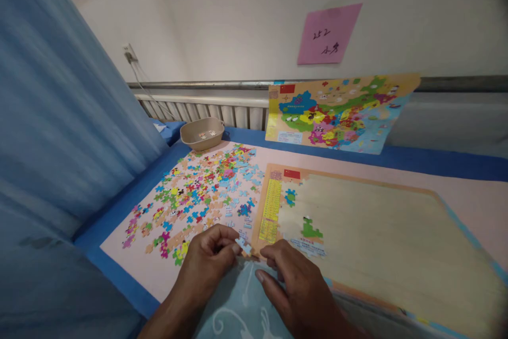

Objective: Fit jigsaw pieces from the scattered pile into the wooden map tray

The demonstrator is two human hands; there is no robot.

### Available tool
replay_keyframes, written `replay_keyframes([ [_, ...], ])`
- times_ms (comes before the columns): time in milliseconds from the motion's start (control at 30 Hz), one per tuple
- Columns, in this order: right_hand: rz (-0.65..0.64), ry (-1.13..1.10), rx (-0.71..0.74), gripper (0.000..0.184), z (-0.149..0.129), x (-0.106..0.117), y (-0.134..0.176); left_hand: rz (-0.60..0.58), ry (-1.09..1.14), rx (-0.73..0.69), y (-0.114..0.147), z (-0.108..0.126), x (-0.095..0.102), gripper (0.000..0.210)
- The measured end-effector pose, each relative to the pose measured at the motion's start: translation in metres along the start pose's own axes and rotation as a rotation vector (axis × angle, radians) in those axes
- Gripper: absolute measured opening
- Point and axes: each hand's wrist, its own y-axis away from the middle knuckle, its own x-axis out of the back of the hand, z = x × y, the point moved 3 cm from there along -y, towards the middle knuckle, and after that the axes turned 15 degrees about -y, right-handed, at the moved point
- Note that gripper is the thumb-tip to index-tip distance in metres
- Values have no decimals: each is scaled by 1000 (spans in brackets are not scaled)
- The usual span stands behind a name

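Observation:
Between the thumb and forefinger of my left hand (210, 254) is a pale blue and white puzzle piece (243, 245), held over the lower left corner of the puzzle board (373, 228). My right hand (296, 283) is just right of it, thumb and forefinger apart with nothing seen between them; its other fingers are curled. A few joined pieces lie on the board, among them a green cluster (311, 229) and a blue-green cluster (290, 198). Many loose puzzle pieces (198, 188) are spread across the pink sheet left of the board.
A beige plastic basket (194, 140) with several pieces in it stands at the back left. The colourful map picture (329, 117) leans against the wall behind the board. A blue curtain (59, 117) hangs at the left, and a pink note (329, 35) is on the wall.

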Motion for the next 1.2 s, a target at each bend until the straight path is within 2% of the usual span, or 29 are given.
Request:
replay_keyframes([
  [167,64,12,-5,10,-7,9,-3,-34,65,4,19,7,-22,27],
  [333,66,61,1,10,-7,17,1,-26,85,-7,22,5,-36,28],
  [467,60,118,-9,17,-9,19,2,-30,103,-16,22,6,-42,30],
  [633,12,167,-38,14,-6,26,4,-81,62,-33,22,2,-45,28],
  [733,7,226,-63,15,4,35,9,-17,-79,-71,23,-4,-37,31],
  [800,6,299,-79,14,12,42,13,1,-264,-166,24,-5,-33,23],
  [833,7,331,-87,14,16,45,15,-4,-377,-257,25,-4,-32,18],
  [967,-2,374,-118,10,26,49,20,29,-768,-799,34,9,-40,25],
  [1000,-8,375,-126,10,27,50,20,36,-830,-896,37,10,-43,26],
  [1067,-16,378,-143,10,29,50,21,26,-932,-994,40,10,-51,26],
  [1200,-24,387,-185,14,32,52,22,4,-1090,-1020,41,2,-60,30],
])
